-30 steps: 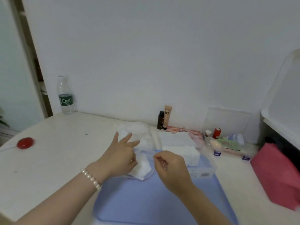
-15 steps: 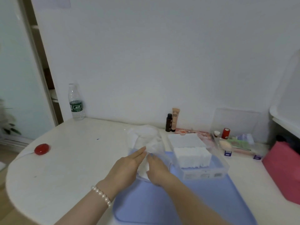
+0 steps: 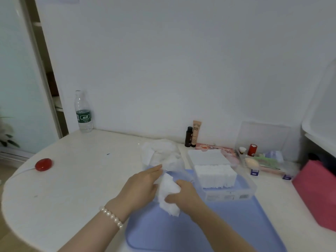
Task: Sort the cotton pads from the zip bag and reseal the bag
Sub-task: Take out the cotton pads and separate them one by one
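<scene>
A clear zip bag (image 3: 161,155) holding white cotton pads lies crumpled on the white table, just beyond my hands. My right hand (image 3: 183,195) grips a small stack of white cotton pads (image 3: 168,193) over the blue tray (image 3: 163,233). My left hand (image 3: 140,186), a pearl bracelet at its wrist, lies beside the stack with fingers stretched toward the bag's mouth, touching it. To the right stands a clear plastic box (image 3: 252,190) with a neat block of cotton pads (image 3: 215,176) inside, and its white lid (image 3: 209,157) behind.
Against the wall stand a water bottle (image 3: 83,113), a small black bottle (image 3: 188,136) and a BB cream tube (image 3: 196,132). A clear organiser with cosmetics (image 3: 261,160) sits at the right, a pink box (image 3: 316,193) beyond it. A red round object (image 3: 43,164) lies far left.
My right hand has drawn a stack of pads out of the bag toward me, over the tray. My left hand stays at the bag's mouth. The view has shifted a little.
</scene>
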Demonstrator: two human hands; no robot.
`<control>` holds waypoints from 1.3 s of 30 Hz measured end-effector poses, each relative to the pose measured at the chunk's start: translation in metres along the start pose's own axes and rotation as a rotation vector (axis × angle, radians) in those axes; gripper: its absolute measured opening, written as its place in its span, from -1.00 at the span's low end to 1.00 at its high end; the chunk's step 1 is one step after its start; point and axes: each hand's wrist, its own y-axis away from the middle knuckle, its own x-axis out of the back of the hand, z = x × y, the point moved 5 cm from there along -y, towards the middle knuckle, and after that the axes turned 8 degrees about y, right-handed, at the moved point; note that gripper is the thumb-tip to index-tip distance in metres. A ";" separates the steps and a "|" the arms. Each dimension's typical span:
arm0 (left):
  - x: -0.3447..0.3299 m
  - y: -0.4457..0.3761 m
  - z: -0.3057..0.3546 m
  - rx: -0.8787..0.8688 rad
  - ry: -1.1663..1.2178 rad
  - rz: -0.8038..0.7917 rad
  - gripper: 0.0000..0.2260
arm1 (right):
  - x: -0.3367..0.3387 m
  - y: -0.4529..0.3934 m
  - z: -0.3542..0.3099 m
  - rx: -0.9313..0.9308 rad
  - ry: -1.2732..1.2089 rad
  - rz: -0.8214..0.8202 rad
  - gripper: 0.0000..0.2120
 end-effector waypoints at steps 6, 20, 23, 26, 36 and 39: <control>0.023 -0.003 0.018 0.032 0.434 0.334 -0.86 | 0.065 0.052 0.001 0.064 -0.388 -0.060 -0.57; -0.035 -0.085 0.121 0.333 1.896 0.027 -0.58 | 0.158 0.025 -0.030 0.219 -0.329 0.441 -0.51; -0.042 -0.100 0.120 0.422 2.006 0.109 -0.64 | 0.164 0.019 -0.028 0.285 -0.114 0.639 -0.36; -0.047 -0.110 0.121 0.460 2.089 0.132 -0.68 | 0.169 0.018 -0.027 0.415 0.128 0.835 -0.33; -0.043 -0.127 0.115 0.343 1.896 0.149 -0.73 | 0.187 -0.005 -0.020 0.447 0.029 0.753 -0.79; -0.047 -0.127 0.115 0.384 1.922 0.096 -0.73 | 0.191 -0.011 -0.012 0.390 -0.225 0.688 -0.71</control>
